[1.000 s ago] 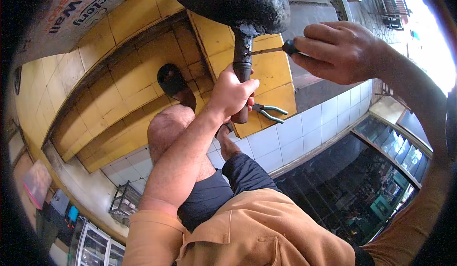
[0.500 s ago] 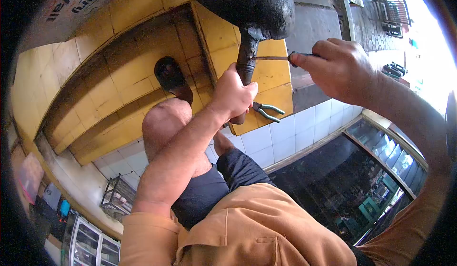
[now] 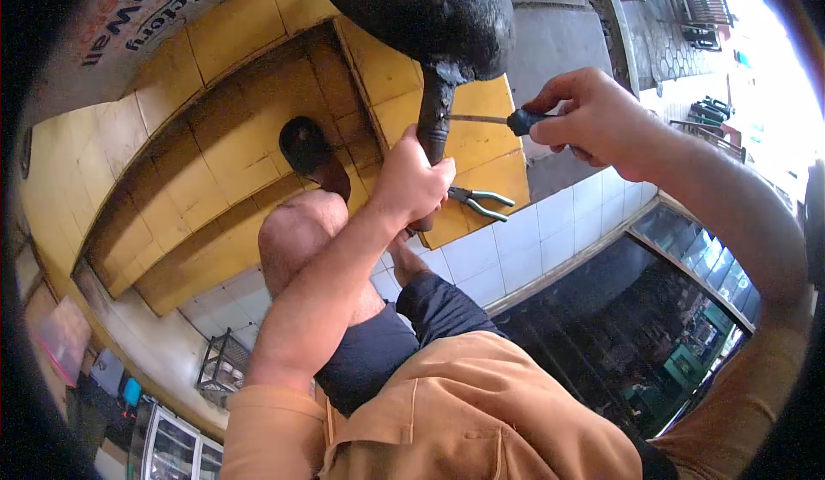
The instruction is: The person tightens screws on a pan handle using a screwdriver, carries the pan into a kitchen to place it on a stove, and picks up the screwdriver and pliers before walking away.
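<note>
A blackened wok-like pan (image 3: pixel 430 12) hangs at the top centre, its dark handle (image 3: pixel 436 106) pointing down toward me. My left hand (image 3: pixel 414 177) is wrapped round the lower part of that handle. In my right hand (image 3: pixel 589 123) is a screwdriver (image 3: pixel 521 122), gripped by its dark grip. The thin shaft points left, and its tip meets the handle just below the pan's joint. Pliers with green-and-white grips (image 3: pixel 481 201) lie on the yellow tiled ledge (image 3: pixel 490 167), right of my left hand.
Yellow tiled steps (image 3: pixel 206 166) curve across the left, with my foot in a dark sandal (image 3: pixel 305 145) on them. White wall tiles (image 3: pixel 550 222) and a dark glass panel (image 3: pixel 610 325) are at the lower right. A wire rack (image 3: pixel 225 361) stands at the lower left.
My right hand has shifted, and its fingers have changed their hold on the screwdriver grip. The pan and my left hand have moved slightly left in view.
</note>
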### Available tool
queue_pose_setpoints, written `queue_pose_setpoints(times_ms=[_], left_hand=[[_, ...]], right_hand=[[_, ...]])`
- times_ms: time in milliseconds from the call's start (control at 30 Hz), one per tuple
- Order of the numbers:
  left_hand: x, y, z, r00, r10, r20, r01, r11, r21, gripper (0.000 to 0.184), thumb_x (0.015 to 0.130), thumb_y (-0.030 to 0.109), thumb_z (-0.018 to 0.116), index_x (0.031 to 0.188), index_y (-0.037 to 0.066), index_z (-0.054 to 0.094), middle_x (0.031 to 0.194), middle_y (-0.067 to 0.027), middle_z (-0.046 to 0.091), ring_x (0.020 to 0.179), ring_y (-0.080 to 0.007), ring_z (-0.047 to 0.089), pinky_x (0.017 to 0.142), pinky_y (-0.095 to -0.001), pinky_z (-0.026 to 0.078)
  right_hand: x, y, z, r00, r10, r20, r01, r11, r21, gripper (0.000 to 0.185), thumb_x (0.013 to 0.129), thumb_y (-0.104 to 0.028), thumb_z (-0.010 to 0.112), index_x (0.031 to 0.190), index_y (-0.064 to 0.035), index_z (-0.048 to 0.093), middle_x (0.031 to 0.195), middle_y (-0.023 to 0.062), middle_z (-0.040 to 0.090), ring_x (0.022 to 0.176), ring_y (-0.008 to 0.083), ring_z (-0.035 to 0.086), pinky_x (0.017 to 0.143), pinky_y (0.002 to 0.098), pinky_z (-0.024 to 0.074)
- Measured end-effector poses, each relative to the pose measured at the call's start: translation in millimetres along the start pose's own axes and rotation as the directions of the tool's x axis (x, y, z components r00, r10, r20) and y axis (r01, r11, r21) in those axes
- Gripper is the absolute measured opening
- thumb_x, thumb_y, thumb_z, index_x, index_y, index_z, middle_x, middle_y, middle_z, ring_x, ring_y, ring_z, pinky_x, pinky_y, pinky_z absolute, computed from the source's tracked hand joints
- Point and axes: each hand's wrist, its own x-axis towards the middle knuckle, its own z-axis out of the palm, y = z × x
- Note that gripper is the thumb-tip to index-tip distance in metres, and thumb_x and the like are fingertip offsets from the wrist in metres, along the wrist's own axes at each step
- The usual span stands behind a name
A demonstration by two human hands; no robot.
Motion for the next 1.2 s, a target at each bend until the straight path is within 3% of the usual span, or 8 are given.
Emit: queue_pose_setpoints(times_ms=[133,233,367,567,733,933,1100,1200], left_hand=[[0.6,-1.4,4.2,1.0,0.016,0.0,-0.016,1.0,-0.019,0.026,0.085,0.009,0.062,0.103,-0.003,0.048,0.062,-0.0069,0.058,0.045,-0.015,0.058,0.041,-0.0313,0.048],[0.9,1.9,5.9,0.999,-0.029,0.027,0.032,0.993,-0.116,0.02,0.088,0.01,0.062,0.102,0.004,0.048,0.067,-0.0025,0.055,0.047,-0.0118,0.055,0.042,-0.0303,0.048],[-0.4,2.3,6.4,0.998,-0.042,0.046,0.049,0.985,-0.165,0.02,0.088,0.01,0.062,0.101,0.005,0.047,0.068,-0.003,0.055,0.048,-0.0116,0.055,0.042,-0.0298,0.048],[-0.3,4.4,3.4,0.999,-0.034,0.007,0.035,0.997,-0.069,0.022,0.089,0.01,0.062,0.101,0.004,0.045,0.066,-0.0027,0.054,0.046,-0.0119,0.054,0.041,-0.03,0.047],[-0.7,3.2,6.4,0.999,-0.033,0.01,0.034,0.994,-0.102,0.023,0.088,0.011,0.062,0.101,0.003,0.045,0.066,-0.0032,0.054,0.045,-0.0124,0.054,0.04,-0.03,0.047],[10.4,-16.5,4.7,0.994,0.1,-0.037,-0.094,0.984,0.15,0.026,0.088,0.01,0.062,0.105,-0.001,0.046,0.066,-0.0046,0.055,0.046,-0.0134,0.056,0.04,-0.0308,0.048],[4.1,-8.2,-0.7,1.0,0.016,-0.018,-0.016,0.999,0.042,0.026,0.086,0.009,0.063,0.103,-0.001,0.046,0.065,-0.0061,0.057,0.046,-0.014,0.057,0.04,-0.0314,0.047],[-1.2,-3.2,-1.5,0.999,-0.041,-0.004,0.041,0.998,-0.044,0.026,0.087,0.009,0.063,0.105,0.0,0.047,0.065,-0.0041,0.055,0.046,-0.0137,0.056,0.04,-0.0309,0.048]], right_hand=[[11.9,24.2,-2.3,0.725,-0.683,0.084,0.547,0.498,-0.673,0.037,0.084,-0.003,0.066,0.12,0.0032,0.062,0.077,0.0114,0.063,0.062,0.0127,0.058,0.051,0.0276,0.0489],[-1.7,33.5,1.6,0.494,-0.783,0.378,0.336,-0.23,-0.914,0.045,0.077,-0.019,0.066,0.116,0.0035,0.065,0.085,0.0065,0.059,0.077,0.0209,0.063,0.059,0.0351,0.0539],[-1.4,30.6,3.7,0.263,-0.809,0.526,0.159,-0.502,-0.85,0.046,0.079,-0.02,0.063,0.118,0.0039,0.064,0.08,0.0039,0.058,0.072,0.0169,0.06,0.054,0.0286,0.049],[-14.1,20.7,18.2,0.496,-0.75,0.437,0.214,-0.382,-0.899,0.046,0.085,-0.011,0.069,0.126,0.0071,0.058,0.085,0.0089,0.061,0.075,0.0152,0.061,0.057,0.0301,0.0552],[-14.0,5.5,23.3,0.791,-0.597,0.133,0.32,0.22,-0.921,0.024,0.083,-0.012,0.056,0.098,-0.0001,0.069,0.083,0.0146,0.067,0.079,0.0317,0.071,0.068,0.0414,0.0589],[10.2,-27.7,3.9,0.852,-0.447,0.272,0.459,0.388,-0.799,0.021,0.093,-0.008,0.055,0.095,0.0035,0.072,0.073,0.0222,0.067,0.066,0.0293,0.067,0.066,0.0412,0.054],[5.9,-24.6,11.8,0.971,-0.239,0.031,0.212,0.787,-0.58,0.024,0.096,-0.015,0.058,0.096,0.004,0.073,0.068,0.0131,0.067,0.054,0.0179,0.062,0.051,0.0328,0.0495],[1.8,-16.5,11.4,0.991,0.12,0.054,-0.116,0.99,-0.08,0.027,0.099,-0.018,0.056,0.105,0.0033,0.07,0.066,0.008,0.064,0.048,0.012,0.056,0.041,0.0269,0.0428]])
